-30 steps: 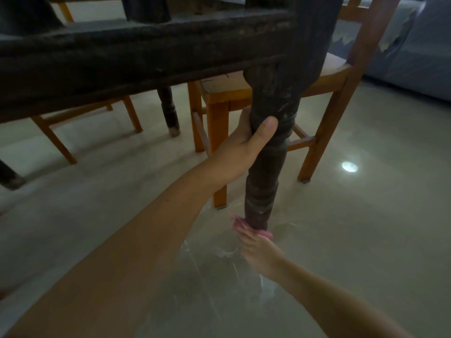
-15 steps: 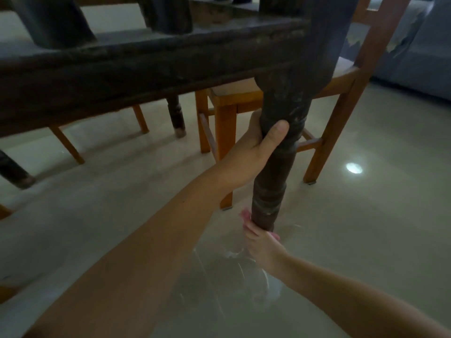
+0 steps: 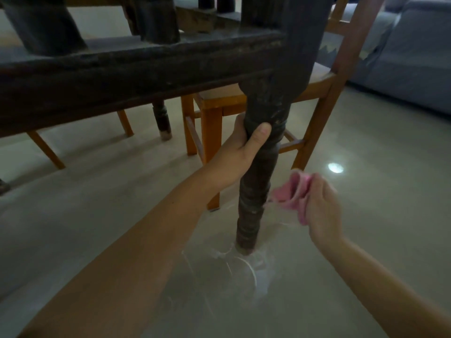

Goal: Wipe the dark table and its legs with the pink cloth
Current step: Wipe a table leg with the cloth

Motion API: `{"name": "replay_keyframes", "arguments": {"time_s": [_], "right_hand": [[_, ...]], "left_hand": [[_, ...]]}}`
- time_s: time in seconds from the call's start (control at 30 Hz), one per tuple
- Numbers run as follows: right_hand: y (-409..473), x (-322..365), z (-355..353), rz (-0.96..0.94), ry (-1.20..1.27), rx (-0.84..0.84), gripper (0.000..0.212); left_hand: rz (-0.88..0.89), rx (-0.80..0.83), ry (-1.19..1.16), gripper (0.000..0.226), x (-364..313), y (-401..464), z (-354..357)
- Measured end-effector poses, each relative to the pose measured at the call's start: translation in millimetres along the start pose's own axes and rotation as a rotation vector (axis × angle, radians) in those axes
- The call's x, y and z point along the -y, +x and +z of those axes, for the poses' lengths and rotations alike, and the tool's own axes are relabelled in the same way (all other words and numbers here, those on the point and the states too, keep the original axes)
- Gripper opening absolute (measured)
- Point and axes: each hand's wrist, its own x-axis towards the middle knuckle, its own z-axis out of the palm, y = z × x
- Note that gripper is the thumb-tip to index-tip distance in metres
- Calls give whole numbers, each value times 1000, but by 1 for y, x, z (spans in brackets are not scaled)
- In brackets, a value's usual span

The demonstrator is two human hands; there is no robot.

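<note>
The single head camera sits low, below the surface's rail (image 3: 136,76), looking forward and down at the floor (image 3: 366,240). The nearest leg (image 3: 256,191) stands close at 12 o'clock; both forearms reach in from 6 o'clock.

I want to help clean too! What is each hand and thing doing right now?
left hand: grips the table leg high up.
right hand: holds the pink cloth, off the leg.
pink cloth: bunched up, not touching the leg.
table leg: upright, foot on the floor.
floor: smeared with pale streaks around the leg's foot.
wooden chair: standing behind the leg.
</note>
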Motion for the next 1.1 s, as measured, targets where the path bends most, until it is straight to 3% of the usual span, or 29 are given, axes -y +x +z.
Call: {"name": "replay_keyframes", "arguments": {"time_s": [0.07,0.1,0.2,0.3,0.33,0.4,0.5,0.67,0.8,0.93,1.1], "right_hand": [[14,11,1,-10,147,-149,38],[15,16,10,3,200,-134,38],[-2,-2,53,148,108,141,34],[-33,-48,86,-121,6,56,35],[-41,-59,92,-108,28,14,39],[-44,-75,94,14,99,-118,48],[-45,-98,92,220,48,-244,27],[-51,-158,63,562,-188,-99,36],[-32,-154,70,744,11,-137,38],[-24,-90,89,637,290,-306,28],[-29,-14,96,17,178,-246,29]], "left_hand": [[-7,-7,8,58,0,1,1],[-12,-14,12,57,0,1,1],[-9,-28,-2,57,-1,-1,2],[-15,-51,-14,55,-1,-2,5],[-18,-61,-7,55,-1,-2,6],[-23,-77,10,56,0,-1,7],[-26,-88,25,56,2,1,6],[-15,-92,37,56,3,2,6],[-17,-106,47,55,4,4,8],[-11,-107,27,55,3,3,8],[25,-95,2,52,1,-1,6]]}}
